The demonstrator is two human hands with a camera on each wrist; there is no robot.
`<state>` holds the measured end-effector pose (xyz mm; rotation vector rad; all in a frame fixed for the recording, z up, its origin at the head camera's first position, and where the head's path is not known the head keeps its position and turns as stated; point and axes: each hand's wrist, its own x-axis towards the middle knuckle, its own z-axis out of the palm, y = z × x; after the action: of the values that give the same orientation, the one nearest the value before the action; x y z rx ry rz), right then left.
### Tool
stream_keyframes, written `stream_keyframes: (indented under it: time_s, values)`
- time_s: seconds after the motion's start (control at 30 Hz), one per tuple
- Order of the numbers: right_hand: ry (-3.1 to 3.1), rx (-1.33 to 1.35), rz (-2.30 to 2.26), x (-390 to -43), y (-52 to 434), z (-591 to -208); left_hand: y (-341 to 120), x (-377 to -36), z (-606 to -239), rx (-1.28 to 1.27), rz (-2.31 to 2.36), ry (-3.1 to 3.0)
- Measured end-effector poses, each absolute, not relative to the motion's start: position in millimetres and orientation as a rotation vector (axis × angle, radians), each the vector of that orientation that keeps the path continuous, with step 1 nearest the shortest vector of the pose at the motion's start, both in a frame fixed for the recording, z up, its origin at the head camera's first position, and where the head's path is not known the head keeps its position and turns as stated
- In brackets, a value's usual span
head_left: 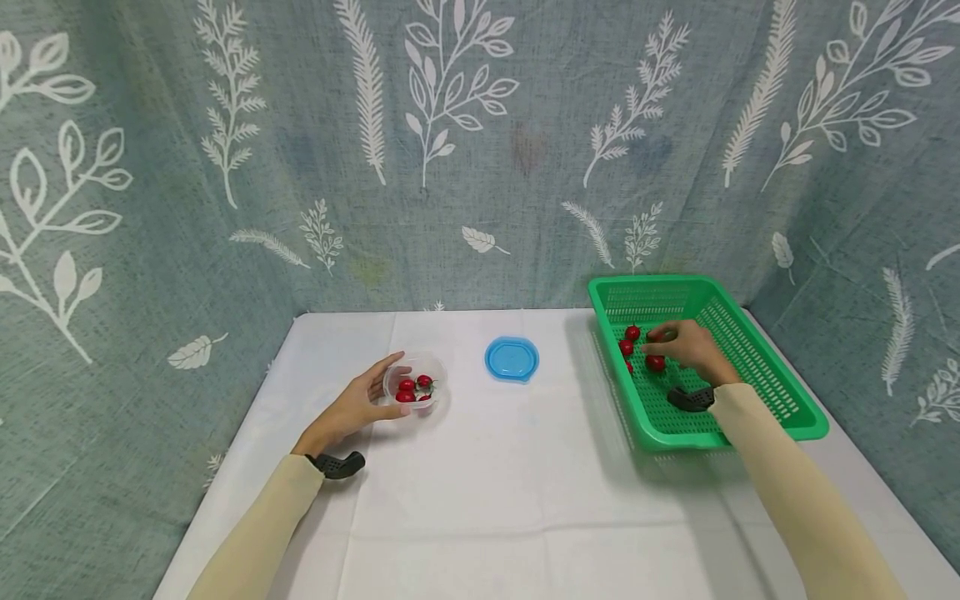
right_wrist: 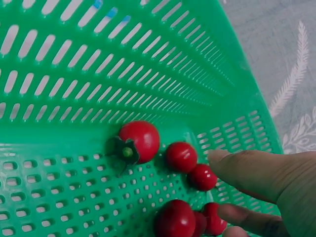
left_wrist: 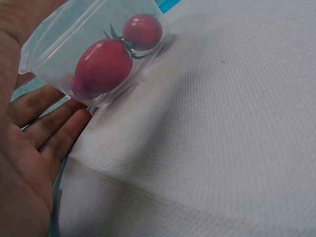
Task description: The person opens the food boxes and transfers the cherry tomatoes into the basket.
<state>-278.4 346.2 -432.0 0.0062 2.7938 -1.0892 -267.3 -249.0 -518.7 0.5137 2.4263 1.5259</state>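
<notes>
My left hand (head_left: 362,406) curves round a small clear plastic container (head_left: 437,367), thumb at its near side and fingers at its far side. Inside lie several red cherry tomatoes (head_left: 406,397); the left wrist view shows one tomato (left_wrist: 104,65) with its green stem. Over in the green basket (head_left: 651,437), my right hand (head_left: 693,346) reaches down among more cherry tomatoes (head_left: 655,363). In the right wrist view its thumb (right_wrist: 247,168) and fingers stand apart, close to a small tomato (right_wrist: 202,177) and another tomato (right_wrist: 215,219) by the fingertips.
A blue lid (head_left: 512,359) lies on the white tablecloth (head_left: 480,483) between container and basket. The basket's slotted walls rise round the right hand. A grey-green curtain (head_left: 465,233) with white leaf prints hangs behind the table and at both sides.
</notes>
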Motion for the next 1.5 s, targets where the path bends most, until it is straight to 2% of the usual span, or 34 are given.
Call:
stream_keyframes:
  time_s: [0.23,0.73,1.5]
  values:
    - [2.853,-0.022,-1.136,-273,331,-421,-249,-265,-516,0.511,1.531,2.421]
    - [2.898,-0.233,-1.205,-272,267,-399,-250,-265,-519,0.505,1.527,2.428]
    - [2.848,-0.52,-1.18,-276,167,-408,-249,-267,-520,0.514,1.555,2.405]
